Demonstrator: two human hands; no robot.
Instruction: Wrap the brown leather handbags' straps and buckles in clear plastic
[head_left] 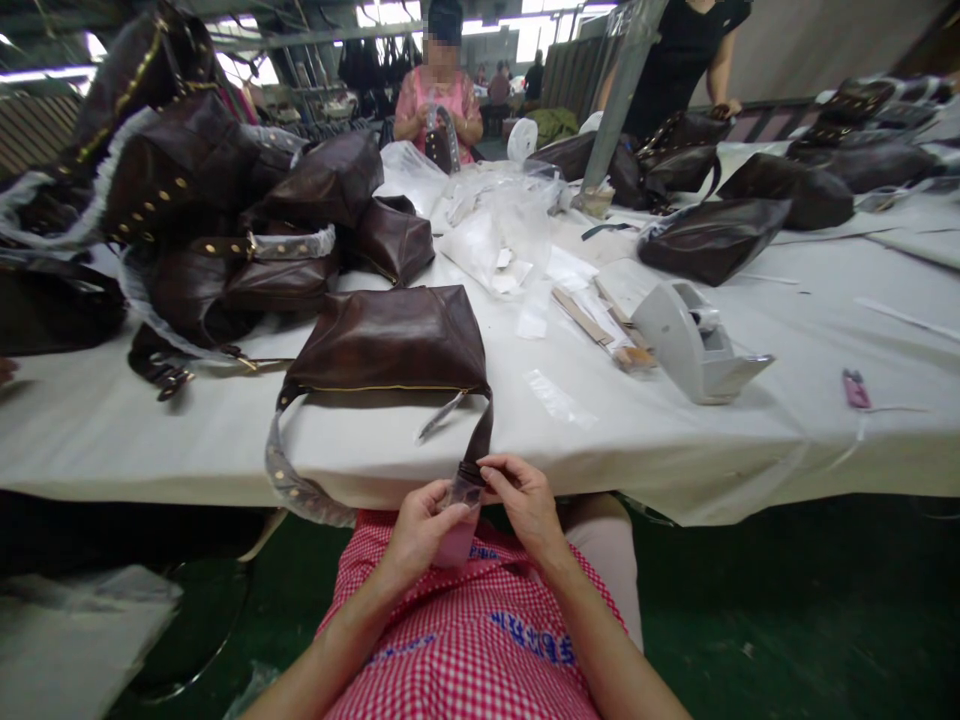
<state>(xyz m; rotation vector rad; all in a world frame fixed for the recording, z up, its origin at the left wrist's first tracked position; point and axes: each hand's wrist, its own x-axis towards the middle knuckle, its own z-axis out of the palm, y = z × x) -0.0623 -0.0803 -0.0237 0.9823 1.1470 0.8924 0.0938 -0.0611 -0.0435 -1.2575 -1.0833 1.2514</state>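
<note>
A dark brown leather handbag (pixel 397 340) lies on the white-covered table in front of me, its gold zipper toward me. One strap end, wrapped in clear plastic (pixel 300 480), loops down at the left over the table edge. At the right, the other strap end (pixel 481 435) reaches down to my hands. My left hand (pixel 427 520) pinches a clear plastic sleeve (pixel 457 540) around this strap end. The fingers of my right hand (pixel 521 490) are closed on the strap just beside it, near its dark loop. A plastic-wrapped zipper pull (pixel 441 416) hangs from the bag.
Brown handbags (pixel 187 190) are heaped at the left, with more (pixel 712 235) at the far right. A tape dispenser (pixel 694 340) stands right of the bag, near cardboard strips (pixel 592 315) and plastic bags (pixel 499 220). A pink clip-like item (pixel 855 390) lies farther right. Two people work across the table.
</note>
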